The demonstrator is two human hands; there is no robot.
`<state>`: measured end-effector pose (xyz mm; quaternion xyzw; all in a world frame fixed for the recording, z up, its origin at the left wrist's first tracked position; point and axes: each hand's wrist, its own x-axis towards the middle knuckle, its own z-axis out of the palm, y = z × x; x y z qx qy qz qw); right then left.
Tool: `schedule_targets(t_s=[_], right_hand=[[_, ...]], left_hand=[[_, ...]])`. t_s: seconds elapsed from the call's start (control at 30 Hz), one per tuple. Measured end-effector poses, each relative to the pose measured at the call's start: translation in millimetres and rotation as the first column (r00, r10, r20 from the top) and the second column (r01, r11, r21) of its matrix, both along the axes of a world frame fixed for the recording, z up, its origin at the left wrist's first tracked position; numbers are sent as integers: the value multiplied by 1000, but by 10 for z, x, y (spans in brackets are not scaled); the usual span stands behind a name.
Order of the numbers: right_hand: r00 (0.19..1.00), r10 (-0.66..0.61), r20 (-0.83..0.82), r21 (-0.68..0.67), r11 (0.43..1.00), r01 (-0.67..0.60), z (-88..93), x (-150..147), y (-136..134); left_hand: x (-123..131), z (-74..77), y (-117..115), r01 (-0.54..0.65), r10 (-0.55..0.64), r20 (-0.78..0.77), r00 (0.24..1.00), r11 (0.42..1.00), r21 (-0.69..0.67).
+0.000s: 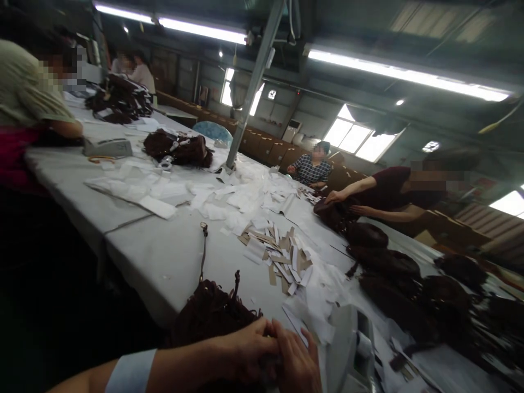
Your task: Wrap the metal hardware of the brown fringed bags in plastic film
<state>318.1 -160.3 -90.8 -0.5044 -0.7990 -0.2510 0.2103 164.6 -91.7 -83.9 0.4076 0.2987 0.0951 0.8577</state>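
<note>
My left hand (pixel 245 346) and my right hand (pixel 297 363) meet at the bottom edge of the view, fingers curled and pressed together. What they pinch is hidden between them. Just behind and under them lies a dark brown fringed bag (pixel 210 314) on the grey table (pixel 164 256). Its thin strap (pixel 202 248) trails away across the table. A light blue cuff (pixel 131 371) covers my left forearm.
A heap of tan and white paper strips (pixel 278 256) lies beyond the bag, with white sheets (pixel 164 188) farther left. Several brown bags (pixel 388 267) pile up at the right. A grey device (pixel 352 349) stands beside my right hand. Co-workers lean on the table; a metal post (pixel 254 82) rises mid-table.
</note>
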Motion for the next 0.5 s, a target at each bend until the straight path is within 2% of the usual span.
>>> schedule_targets(t_s=[0.03, 0.1, 0.17, 0.23, 0.27, 0.33, 0.4, 0.43, 0.5], right_hand=[[998, 46, -33, -32, 998, -47, -41, -6, 24], [990, 42, -137, -84, 995, -53, -127, -38, 60], [964, -55, -262, -181, 983, 7, -185, -85, 75], [888, -195, -417, -328, 943, 54, -187, -123, 68], [821, -268, -504, -404, 913, 50, -169, -131, 58], [629, -393, -670, -524, 851, -26, -116, -122, 29], [428, -470, -772, -567, 814, -128, -73, -91, -6], [353, -496, -793, -572, 805, -154, -64, -74, -22], [274, -528, -804, -578, 801, -154, -68, -54, -47]], left_hand=[[-2, 4, 4, 7, -8, -18, 1000, 1000, -20], [-8, -21, 32, 5, -8, -36, 999, 996, -88], [-18, -84, 90, 9, -14, -26, 1000, 985, -171], [-33, -170, 167, 33, -34, 0, 999, 966, -255], [-41, -212, 207, 47, -46, 10, 999, 955, -294], [-55, -284, 282, 83, -77, 32, 997, 927, -367], [-60, -332, 339, 132, -117, 60, 991, 897, -422], [-57, -351, 359, 154, -136, 73, 988, 886, -438], [-33, -386, 381, 188, -164, 92, 982, 874, -448]])
